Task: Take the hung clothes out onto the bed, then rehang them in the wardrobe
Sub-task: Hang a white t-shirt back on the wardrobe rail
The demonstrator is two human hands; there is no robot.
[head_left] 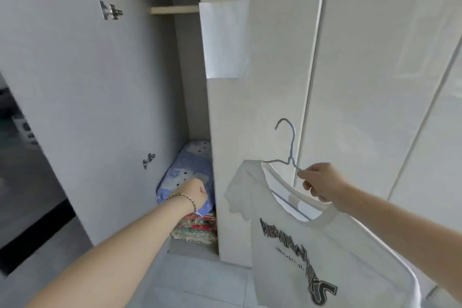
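A white T-shirt with black lettering hangs on a pale blue wire hanger in front of the shut wardrobe doors. My right hand pinches the hanger's wire shoulder just below the hook. The wardrobe compartment at the left stands open, and its wooden rail near the top is bare. My left hand reaches into the lower part of the opening with its fingers curled, and nothing shows in it.
The open door swings out at the left, showing two metal hinges. A white paper sheet is stuck on the panel beside the opening. Folded blue bedding lies on patterned red-green cloth at the compartment's bottom. Grey tiled floor lies below.
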